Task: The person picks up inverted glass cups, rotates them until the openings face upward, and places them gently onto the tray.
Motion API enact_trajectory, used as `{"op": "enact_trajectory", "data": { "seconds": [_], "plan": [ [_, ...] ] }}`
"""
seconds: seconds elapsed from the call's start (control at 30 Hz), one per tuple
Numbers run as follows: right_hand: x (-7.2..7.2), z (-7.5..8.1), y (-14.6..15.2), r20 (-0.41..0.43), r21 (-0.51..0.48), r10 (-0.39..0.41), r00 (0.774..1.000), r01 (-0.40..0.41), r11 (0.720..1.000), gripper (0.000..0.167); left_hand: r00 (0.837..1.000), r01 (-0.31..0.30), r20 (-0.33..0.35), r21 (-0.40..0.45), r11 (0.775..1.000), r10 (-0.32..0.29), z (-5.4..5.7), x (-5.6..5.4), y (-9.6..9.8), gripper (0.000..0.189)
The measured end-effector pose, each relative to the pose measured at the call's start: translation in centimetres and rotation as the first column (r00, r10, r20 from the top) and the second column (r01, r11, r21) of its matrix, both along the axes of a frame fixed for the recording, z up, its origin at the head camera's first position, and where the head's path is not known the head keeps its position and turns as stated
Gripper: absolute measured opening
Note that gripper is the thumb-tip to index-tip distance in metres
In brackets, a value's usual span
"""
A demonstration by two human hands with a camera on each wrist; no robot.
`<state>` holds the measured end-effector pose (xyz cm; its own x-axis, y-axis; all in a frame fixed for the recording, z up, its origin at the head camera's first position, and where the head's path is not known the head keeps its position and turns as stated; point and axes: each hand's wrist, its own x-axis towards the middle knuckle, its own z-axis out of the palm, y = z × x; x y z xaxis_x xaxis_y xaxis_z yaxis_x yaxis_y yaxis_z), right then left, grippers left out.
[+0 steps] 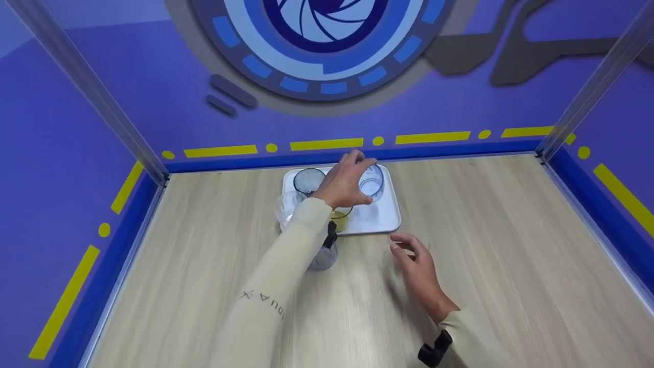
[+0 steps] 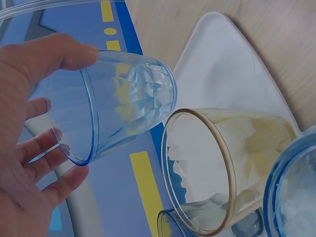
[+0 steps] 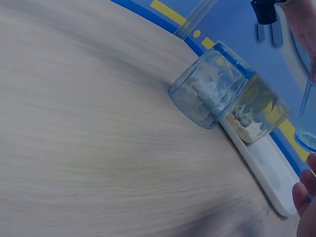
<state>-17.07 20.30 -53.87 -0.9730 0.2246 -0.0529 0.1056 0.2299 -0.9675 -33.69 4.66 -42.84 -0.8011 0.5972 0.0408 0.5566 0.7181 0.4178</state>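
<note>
My left hand [image 1: 343,183] grips a clear blue-tinted glass [image 2: 126,106] near its rim, thumb on one side and fingers on the other. The glass is over the right half of a white tray [image 1: 375,221]. Under that wrist an amber-tinted glass [image 2: 256,143] stands on the tray, partly hidden by the sleeve in the head view. A dark grey glass [image 1: 309,179] is at the tray's back left. My right hand [image 1: 420,271] holds nothing, its fingers loosely bent, near the tray's front right corner.
A clear glass [image 1: 287,207] stands at the tray's left edge. Another blue-tinted glass [image 3: 210,86] stands on the wooden table [image 1: 485,230] in front of the tray, partly under my left forearm. A blue wall [image 1: 434,110] rises just behind the tray.
</note>
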Motion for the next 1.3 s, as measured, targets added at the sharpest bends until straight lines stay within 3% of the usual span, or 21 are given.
{"op": "enact_trajectory", "data": {
  "seconds": [0.43,0.83,1.3],
  "plan": [
    [-0.2,0.0,-0.2,0.021,0.015,-0.012,1.0,0.011,1.0,0.024,0.999,-0.031,0.013,-0.029,0.999,0.032,-0.8,-0.9,0.8,0.084],
    [-0.2,0.1,-0.1,0.014,0.017,0.002,1.0,-0.002,1.0,0.023,0.998,-0.051,-0.029,-0.048,0.998,0.049,-1.9,-1.9,1.5,0.082],
    [0.1,0.2,0.1,0.029,0.031,0.0,1.0,-0.001,1.0,0.024,0.997,-0.075,-0.038,-0.056,0.996,0.073,-2.7,-2.2,1.7,0.081]
  ]
}}
